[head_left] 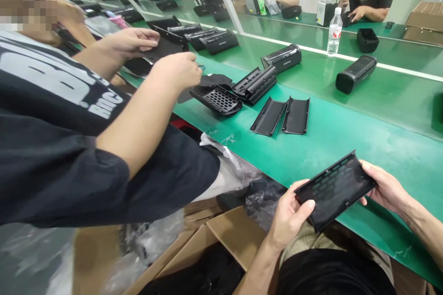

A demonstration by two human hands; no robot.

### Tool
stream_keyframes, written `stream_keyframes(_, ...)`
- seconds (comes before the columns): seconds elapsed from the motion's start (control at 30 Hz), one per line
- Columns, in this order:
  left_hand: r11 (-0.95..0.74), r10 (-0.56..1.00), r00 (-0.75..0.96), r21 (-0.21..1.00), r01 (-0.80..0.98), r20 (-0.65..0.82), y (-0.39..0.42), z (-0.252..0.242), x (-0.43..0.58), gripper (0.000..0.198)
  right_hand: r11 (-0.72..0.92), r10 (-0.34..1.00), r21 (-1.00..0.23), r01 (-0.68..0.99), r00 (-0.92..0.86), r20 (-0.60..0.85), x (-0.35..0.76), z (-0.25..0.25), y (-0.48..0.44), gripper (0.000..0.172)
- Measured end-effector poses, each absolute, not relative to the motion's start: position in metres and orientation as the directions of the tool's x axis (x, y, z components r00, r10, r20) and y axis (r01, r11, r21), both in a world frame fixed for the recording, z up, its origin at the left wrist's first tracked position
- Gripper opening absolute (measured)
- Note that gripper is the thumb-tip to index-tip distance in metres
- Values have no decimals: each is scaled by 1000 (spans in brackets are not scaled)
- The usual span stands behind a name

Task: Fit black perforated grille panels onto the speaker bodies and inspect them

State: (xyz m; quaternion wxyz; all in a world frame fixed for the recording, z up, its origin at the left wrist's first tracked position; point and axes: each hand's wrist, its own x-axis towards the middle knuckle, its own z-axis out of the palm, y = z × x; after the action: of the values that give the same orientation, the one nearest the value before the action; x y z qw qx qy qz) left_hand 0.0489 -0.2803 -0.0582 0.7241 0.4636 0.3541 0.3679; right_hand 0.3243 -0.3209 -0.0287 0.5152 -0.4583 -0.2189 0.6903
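A black curved plastic speaker grille panel (335, 189) is held tilted over the table's near edge, its hollow inner side facing me. Rows of slots show faintly through its dark lining. My left hand (294, 214) grips its left end, thumb on the inner face. My right hand (386, 186) grips the right end, the fingers partly hidden behind it. Farther up the green table (391, 147) lie two similar curved panels (296, 115), side by side. Beyond them are a perforated black shell (221, 100) and stacked slotted shells (256, 84).
At my left a co-worker's hands (173, 67) hold another black panel (169, 46). Assembled black speakers (356, 73) and a water bottle (334, 32) stand on the far side. Below the table edge is an open cardboard box (238, 235) with dark contents and plastic bags.
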Motion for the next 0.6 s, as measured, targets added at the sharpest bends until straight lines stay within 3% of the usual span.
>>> stream_keyframes(0.37, 316, 850, 504, 915, -250, -155, -278, -66, 48, 58, -390, 898, -744, -542, -46, -438, 322, -29, -320, 56)
stream_keyframes(0.6, 362, 868, 437, 903, -232, -236, -276, -70, 53, 50, -432, 873, -708, -559, -61, -484, 322, -34, -317, 53)
